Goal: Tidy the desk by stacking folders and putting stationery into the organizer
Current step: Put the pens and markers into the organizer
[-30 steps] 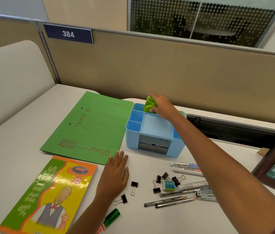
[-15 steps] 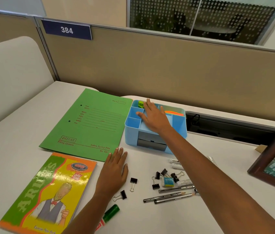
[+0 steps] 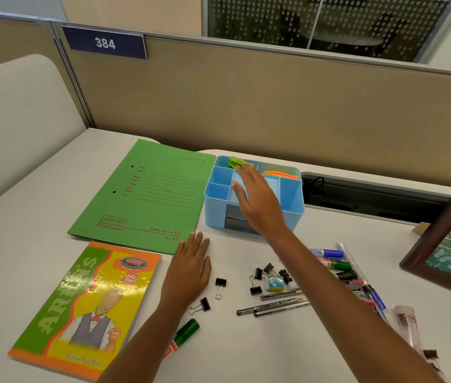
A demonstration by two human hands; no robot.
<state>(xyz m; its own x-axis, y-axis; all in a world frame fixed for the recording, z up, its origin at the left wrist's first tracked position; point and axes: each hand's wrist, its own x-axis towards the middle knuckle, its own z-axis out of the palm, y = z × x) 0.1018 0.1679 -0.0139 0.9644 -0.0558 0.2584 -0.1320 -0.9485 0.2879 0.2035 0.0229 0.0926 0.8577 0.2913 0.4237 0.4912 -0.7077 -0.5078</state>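
Two hands were out over the desk (image 3: 19, 258). The right hand (image 3: 257, 203) hung above the blue organizer (image 3: 214, 214), its fingers straight and a little spread, holding nothing. Its fingertips were just beside a small green thing (image 3: 236, 162) that sat in a far slot of the organizer; I could not tell if they touched it. Some orange strips (image 3: 281, 175) lay in the far right slot. The left hand (image 3: 188, 269) lay flat on the desk, palm down, fingers straight and close together, holding nothing. Its fingertips were just beside the near right edge of the green folder (image 3: 135, 211). The folder lay flat just left of the organizer, with nothing on it. A bright notebook (image 3: 86, 308) lay on the near side of the folder, not on it. Other stationery lay loose on the desk, on the near side of the organizer. Two black clips (image 3: 220, 284) lay just right of the left hand, and more sat round a small eraser (image 3: 276, 282). Some pencils (image 3: 274, 306) lay close together near the eraser. A green marker (image 3: 187, 330) was partly hidden by the left arm. A bunch of pens (image 3: 329, 254) lay right of the right arm. A picture frame (image 3: 437, 230) stood at the right edge. A sign (image 3: 104, 43) saying 384 hung on the far wall.
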